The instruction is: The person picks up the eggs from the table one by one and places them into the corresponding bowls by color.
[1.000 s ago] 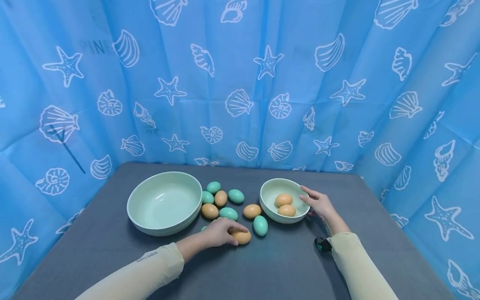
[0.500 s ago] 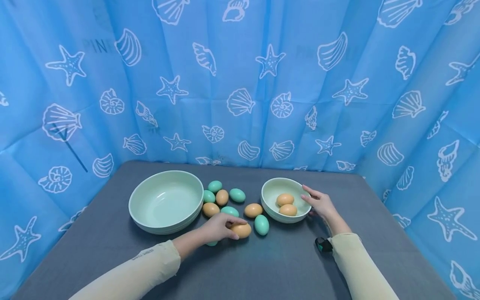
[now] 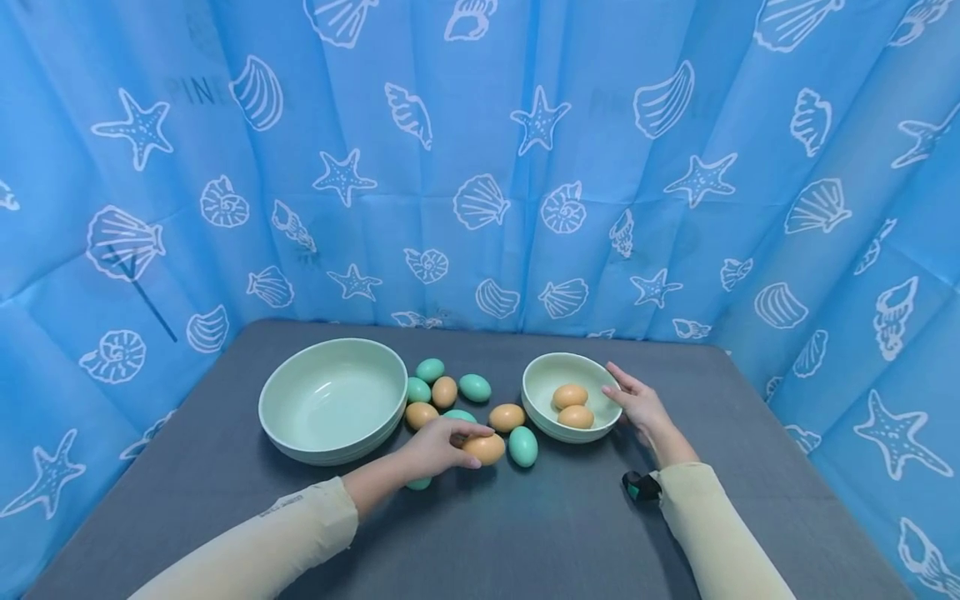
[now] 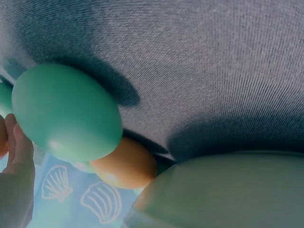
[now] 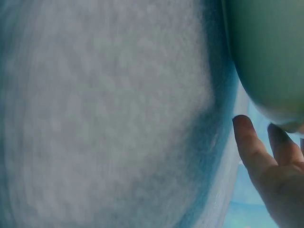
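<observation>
My left hand (image 3: 438, 447) pinches a brown egg (image 3: 487, 450) between thumb and fingers, at the front of a loose group of eggs. In the left wrist view, that hand shows at the left edge beside a large-looking green egg (image 4: 66, 111). My right hand (image 3: 645, 412) holds the small pale green bowl (image 3: 536, 408) at its right side, the thumb over the rim. Two brown eggs (image 3: 571, 397) lie in this bowl. Fingers (image 5: 251, 147) reach under the bowl's outer wall in the right wrist view.
A large pale green bowl (image 3: 330, 400) stands on the left of the grey table (image 3: 570, 533). Green and brown eggs lie between the bowls, among them a brown egg (image 3: 507, 417) and a green egg (image 3: 522, 447) close to the small bowl. A blue shell-print curtain (image 3: 480, 167) hangs behind.
My left hand has moved slightly away from me with the brown egg, and a green egg shows below its wrist. The right hand stays at the small bowl.
</observation>
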Demonstrator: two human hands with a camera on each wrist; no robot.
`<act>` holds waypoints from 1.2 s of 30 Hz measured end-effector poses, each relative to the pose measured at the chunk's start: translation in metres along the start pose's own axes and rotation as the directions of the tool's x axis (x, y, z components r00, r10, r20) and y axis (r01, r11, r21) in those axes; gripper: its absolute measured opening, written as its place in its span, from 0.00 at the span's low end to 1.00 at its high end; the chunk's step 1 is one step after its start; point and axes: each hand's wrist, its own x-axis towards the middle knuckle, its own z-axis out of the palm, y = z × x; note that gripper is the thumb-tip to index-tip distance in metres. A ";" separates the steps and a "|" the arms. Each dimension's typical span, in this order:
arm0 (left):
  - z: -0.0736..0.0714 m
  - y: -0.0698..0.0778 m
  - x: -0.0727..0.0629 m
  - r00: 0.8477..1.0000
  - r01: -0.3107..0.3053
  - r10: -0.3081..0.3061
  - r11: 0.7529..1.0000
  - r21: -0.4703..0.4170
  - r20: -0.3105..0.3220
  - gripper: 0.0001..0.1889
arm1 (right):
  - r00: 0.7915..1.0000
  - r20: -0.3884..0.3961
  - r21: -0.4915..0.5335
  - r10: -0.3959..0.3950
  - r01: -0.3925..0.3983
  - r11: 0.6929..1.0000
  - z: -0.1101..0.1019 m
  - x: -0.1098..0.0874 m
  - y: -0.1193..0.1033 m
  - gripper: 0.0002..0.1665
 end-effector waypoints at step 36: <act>0.021 0.045 0.058 0.975 0.109 -0.154 0.958 -0.264 -0.157 0.24 | 0.999 0.024 0.183 0.028 -0.032 0.983 0.001 0.008 -0.003 0.33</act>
